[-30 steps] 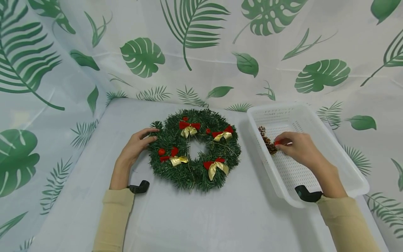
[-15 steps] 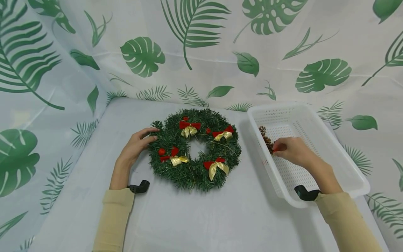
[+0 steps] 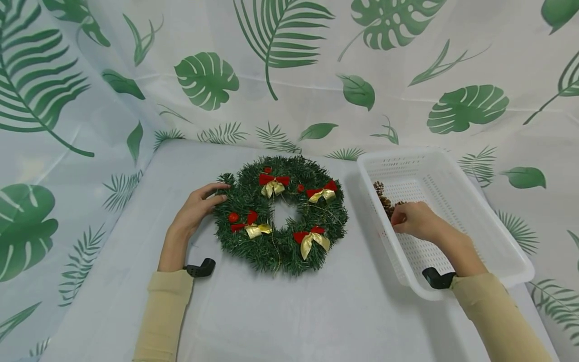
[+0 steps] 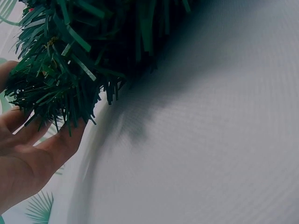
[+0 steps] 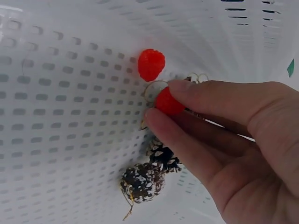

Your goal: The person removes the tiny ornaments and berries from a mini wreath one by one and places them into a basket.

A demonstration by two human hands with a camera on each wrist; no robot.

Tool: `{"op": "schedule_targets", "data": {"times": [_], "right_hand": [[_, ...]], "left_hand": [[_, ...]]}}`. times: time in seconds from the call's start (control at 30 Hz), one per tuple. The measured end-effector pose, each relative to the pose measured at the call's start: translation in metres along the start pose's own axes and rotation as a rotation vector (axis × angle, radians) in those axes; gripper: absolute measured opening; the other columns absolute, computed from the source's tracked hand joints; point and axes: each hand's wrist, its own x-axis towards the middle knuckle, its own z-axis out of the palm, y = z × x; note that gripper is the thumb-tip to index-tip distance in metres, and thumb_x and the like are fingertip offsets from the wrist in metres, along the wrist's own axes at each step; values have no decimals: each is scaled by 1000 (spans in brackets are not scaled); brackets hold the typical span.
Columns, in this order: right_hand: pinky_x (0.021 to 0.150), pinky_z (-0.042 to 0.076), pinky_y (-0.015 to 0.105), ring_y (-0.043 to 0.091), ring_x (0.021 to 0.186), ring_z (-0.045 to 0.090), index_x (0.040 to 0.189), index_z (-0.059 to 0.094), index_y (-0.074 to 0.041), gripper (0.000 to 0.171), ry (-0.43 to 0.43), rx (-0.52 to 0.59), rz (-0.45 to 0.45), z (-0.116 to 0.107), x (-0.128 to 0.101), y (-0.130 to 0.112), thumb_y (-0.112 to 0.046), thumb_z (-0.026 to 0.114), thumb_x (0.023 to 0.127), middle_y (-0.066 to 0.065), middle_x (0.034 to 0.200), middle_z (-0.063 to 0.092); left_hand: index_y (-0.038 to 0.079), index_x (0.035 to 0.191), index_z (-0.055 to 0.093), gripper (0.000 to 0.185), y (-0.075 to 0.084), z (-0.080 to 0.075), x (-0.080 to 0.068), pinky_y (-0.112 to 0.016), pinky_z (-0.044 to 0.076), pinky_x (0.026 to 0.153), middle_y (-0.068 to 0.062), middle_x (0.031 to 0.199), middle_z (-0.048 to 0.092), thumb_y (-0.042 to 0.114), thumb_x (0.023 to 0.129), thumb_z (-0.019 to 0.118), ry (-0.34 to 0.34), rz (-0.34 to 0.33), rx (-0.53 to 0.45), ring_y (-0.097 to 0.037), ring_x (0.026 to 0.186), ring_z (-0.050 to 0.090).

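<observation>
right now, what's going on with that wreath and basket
A person's right hand pinches a red raspberry-shaped berry inside a white perforated plastic basket, with brown pine cones and a second red berry nearby. The left hand rests against the left edge of a round green tinsel wreath, which lies on the white table and carries red and gold bows.

No lettering, label, brand, number or sign can be read in any view.

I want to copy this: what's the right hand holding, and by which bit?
The right hand pinches a berry by opposite sides.
</observation>
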Motion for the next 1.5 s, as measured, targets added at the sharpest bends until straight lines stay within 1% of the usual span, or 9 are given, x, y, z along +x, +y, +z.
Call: {"op": "schedule_targets", "data": {"times": [0.13,0.23,0.43,0.57,0.77,1.0,1.17,1.37,1.5], "right_hand": [[63,52,35,17,71,63,84,73,-3,4,-19,-16,-16,0,2,0,-3,77,83,3,78,71],[63,52,34,16,71,63,85,74,-1,2,-52,-18,-17,1,4,0,-2,75,84,3,78,72],[61,50,32,15,69,60,86,74,1,5,-108,-4,-1,5,8,0,2,70,83,5,78,70],[59,48,31,14,66,57,84,74,0,7,-106,-16,-4,7,8,0,5,69,81,3,75,69],[57,48,30,14,65,57,82,74,-1,10,-117,-16,18,8,8,-3,6,67,83,3,74,69],[58,49,31,14,65,58,84,74,0,11,-127,-13,20,7,7,-7,7,66,83,4,74,69],[58,49,31,15,66,58,85,75,0,12,-130,-17,25,7,6,-7,8,66,83,5,75,70],[58,48,31,15,66,57,86,75,1,11,-143,-9,35,6,5,-8,8,67,82,5,77,70],[62,50,33,18,71,60,88,74,0,12,-129,-19,7,4,3,-8,6,69,80,6,80,71]], "left_hand": [[12,148,55,48,-1,-1,0,-41,40,99,-5,166,31,28,104,63,0,-3,-5,-33,134,46],[13,148,55,48,-1,-1,0,-41,40,99,-4,166,32,28,104,63,3,-6,-4,-33,133,47],[13,147,56,47,-1,-1,1,-40,42,97,-4,166,32,28,104,63,7,-11,0,-32,131,49],[13,147,56,47,-1,0,2,-41,42,98,-5,167,31,28,103,63,7,-12,0,-33,132,48],[12,147,56,47,-1,0,2,-46,40,105,-6,167,31,26,103,63,7,-9,-2,-35,136,47],[13,147,56,47,0,0,3,-48,39,106,-6,167,30,25,103,63,10,-18,1,-36,137,46],[12,148,56,47,0,1,3,-56,35,115,-6,168,28,26,103,63,8,-23,-7,-36,140,44],[12,148,56,47,0,1,2,-55,36,113,-7,168,29,25,103,63,8,-20,-8,-37,139,44],[12,148,55,47,0,0,2,-56,36,113,-7,168,29,26,103,63,11,-17,-1,-38,140,44]]}}
